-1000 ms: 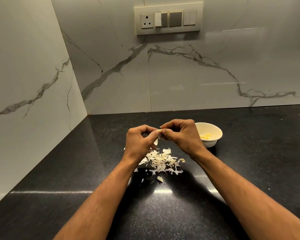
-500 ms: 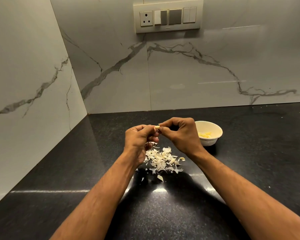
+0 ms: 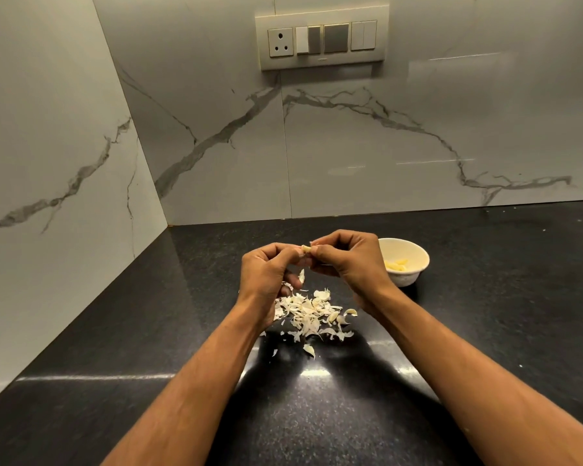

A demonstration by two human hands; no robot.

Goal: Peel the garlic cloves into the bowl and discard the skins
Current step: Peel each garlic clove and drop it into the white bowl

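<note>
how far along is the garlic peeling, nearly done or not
Partly done, by the look of it. Done: several peeled cloves lie in the white bowl, and a pile of skins covers the counter. In hand: the left hand and right hand pinch one garlic clove between them. Left: finishing that clove and discarding the skins. Whether unpeeled cloves remain in the pile is unclear.

Dim warm light; countertop [image 3: 317,373] glare; wide-angle distortion

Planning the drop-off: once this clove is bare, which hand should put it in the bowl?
Probably the right hand: the bowl sits just beyond it, and it already pinches the clove.
</note>
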